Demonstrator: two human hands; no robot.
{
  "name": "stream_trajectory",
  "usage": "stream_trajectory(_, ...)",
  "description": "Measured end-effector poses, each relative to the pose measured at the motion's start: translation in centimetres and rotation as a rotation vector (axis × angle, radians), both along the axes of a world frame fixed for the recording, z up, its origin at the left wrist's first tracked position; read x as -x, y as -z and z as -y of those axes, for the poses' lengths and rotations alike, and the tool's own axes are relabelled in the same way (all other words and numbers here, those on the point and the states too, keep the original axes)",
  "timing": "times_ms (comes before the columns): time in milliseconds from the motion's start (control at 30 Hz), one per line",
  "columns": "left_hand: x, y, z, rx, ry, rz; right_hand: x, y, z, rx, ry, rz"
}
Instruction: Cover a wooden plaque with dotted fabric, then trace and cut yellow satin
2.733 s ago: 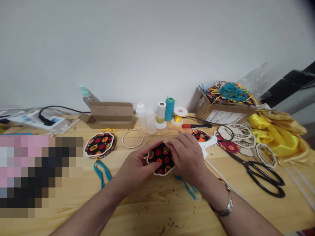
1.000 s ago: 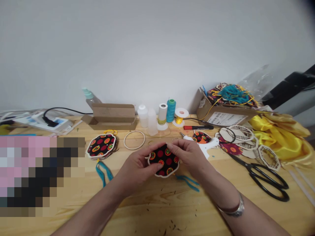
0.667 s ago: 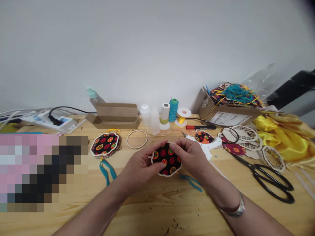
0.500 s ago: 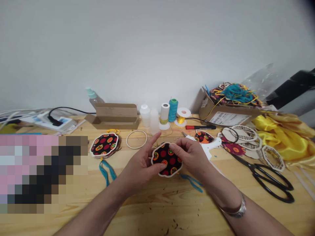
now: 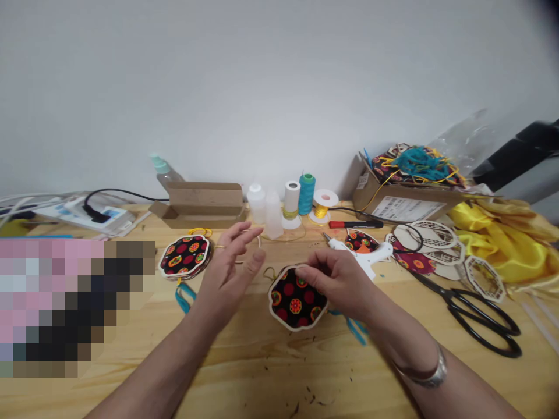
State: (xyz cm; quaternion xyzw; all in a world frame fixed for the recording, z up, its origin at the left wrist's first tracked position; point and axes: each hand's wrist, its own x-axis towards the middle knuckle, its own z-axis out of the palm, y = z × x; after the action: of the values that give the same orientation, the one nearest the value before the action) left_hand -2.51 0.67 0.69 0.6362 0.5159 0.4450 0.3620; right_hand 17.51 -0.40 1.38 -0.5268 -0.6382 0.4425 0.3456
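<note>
Head view, sole view. The item under inspection, a scalloped fabric ornament (image 5: 295, 305) with a pale rim, is located in front of the person, above the wooden table (image 5: 244, 372); whether its lower edge touches the wood cannot be determined. Judged by appearance, it is light, with soft printed cloth on a thin, fairly stiff rim that could crack if bent; slipping seems unlikely. The rim is the advisable place to hold it, clear of the teal tassel (image 5: 357, 330) at its right side.

Right hand (image 5: 347, 282): pinching the ornament's upper right edge, thumb on the front face, fingers behind. Left hand (image 5: 227, 285): fingers loosely spread, thumb apart, nothing visibly held; nearest object, the ornament stack (image 5: 184, 256) just beside it.
</note>
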Motion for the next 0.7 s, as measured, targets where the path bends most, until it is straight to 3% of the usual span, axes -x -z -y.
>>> stream_trajectory(67,-0.1,0.0,0.3,0.091,0.217,0.113,0.1,0.1,0.2,-0.015,-0.053,0.031)
stream_trajectory(167,-0.3,0.5,0.9,0.355,0.537,0.326,0.1,0.1,0.3,-0.031,-0.107,0.064)
stream_trajectory(267,-0.3,1.0,1.2,0.488,0.707,0.416,-0.2,0.0,0.2,-0.041,-0.158,0.110)
stream_trajectory(500,-0.2,1.3,1.3,0.457,0.857,0.333,-0.4,-0.4,0.1,0.007,-0.232,0.157)
stream_trajectory(700,-0.2,1.2,0.9,0.363,0.835,0.034,-0.5,0.1,-0.1,0.108,-0.259,0.130)
